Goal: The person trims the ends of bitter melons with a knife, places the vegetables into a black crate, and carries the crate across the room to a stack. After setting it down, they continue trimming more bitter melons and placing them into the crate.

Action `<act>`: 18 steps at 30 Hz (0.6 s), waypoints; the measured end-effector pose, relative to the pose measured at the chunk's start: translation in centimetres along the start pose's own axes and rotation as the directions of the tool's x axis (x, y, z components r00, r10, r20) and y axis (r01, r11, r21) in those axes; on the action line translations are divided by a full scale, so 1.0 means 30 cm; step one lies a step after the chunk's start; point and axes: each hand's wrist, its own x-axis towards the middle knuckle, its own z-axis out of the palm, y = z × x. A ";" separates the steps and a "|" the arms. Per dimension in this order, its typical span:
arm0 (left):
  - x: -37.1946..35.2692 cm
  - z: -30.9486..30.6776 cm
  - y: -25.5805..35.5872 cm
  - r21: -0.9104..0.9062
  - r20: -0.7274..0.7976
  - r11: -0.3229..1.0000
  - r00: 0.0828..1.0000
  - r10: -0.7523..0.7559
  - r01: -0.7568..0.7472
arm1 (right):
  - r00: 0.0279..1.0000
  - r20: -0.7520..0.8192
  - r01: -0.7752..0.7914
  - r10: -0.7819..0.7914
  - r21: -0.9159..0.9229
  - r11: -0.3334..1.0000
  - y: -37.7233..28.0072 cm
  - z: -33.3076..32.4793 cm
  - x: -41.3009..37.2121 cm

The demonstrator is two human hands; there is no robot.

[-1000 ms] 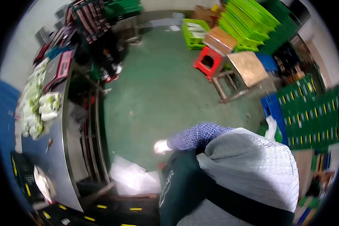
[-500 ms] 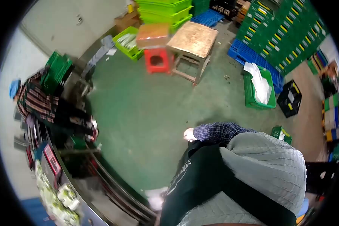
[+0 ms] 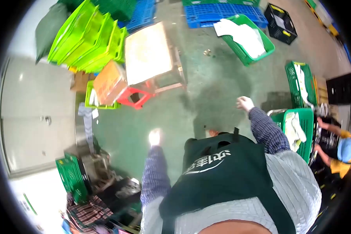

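My left hand point(image 3: 155, 137) hangs over the green floor in front of me. Glare washes it out, so its fingers do not show clearly. My right hand point(image 3: 245, 103) is held forward, its fingers loosely bent and apart with nothing in them. Both hands are clear of any object. A dark green apron point(image 3: 226, 167) covers my front between the two arms. Nearest to my right hand is a green crate point(image 3: 305, 124) with white-and-green contents, on the right. Beyond both hands stands a wooden stool point(image 3: 149, 52) beside a red plastic stool point(image 3: 135, 96) with a brown box point(image 3: 110, 82) on it.
Stacked lime-green crates point(image 3: 90, 37) stand at upper left, near a grey door point(image 3: 39, 117). Ahead are a blue pallet point(image 3: 226, 15), a green crate with white sheets point(image 3: 247, 41) and a black crate point(image 3: 280, 24). A person in plaid point(image 3: 89, 212) is at lower left; another in yellow point(image 3: 341, 163) is at right.
My view has swung right; the stools and lime crates now lie further left. My left hand has come into view, and my right hand is now out to the right. Crates and a second person appear at right.
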 end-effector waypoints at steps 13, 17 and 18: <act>1.129 0.447 0.750 0.746 0.302 0.459 0.859 0.413 -0.483 | 0.349 -0.560 -0.332 0.751 0.676 0.658 1.012 0.320 -1.071; 1.253 0.547 0.764 0.871 0.299 0.329 0.925 0.236 -0.365 | 0.349 -0.202 -0.427 0.915 0.835 0.347 0.812 0.749 -1.243; 1.254 0.573 0.749 0.888 0.271 0.307 0.929 0.253 -0.343 | 0.405 -0.133 -0.437 0.904 0.841 0.320 0.805 0.819 -1.264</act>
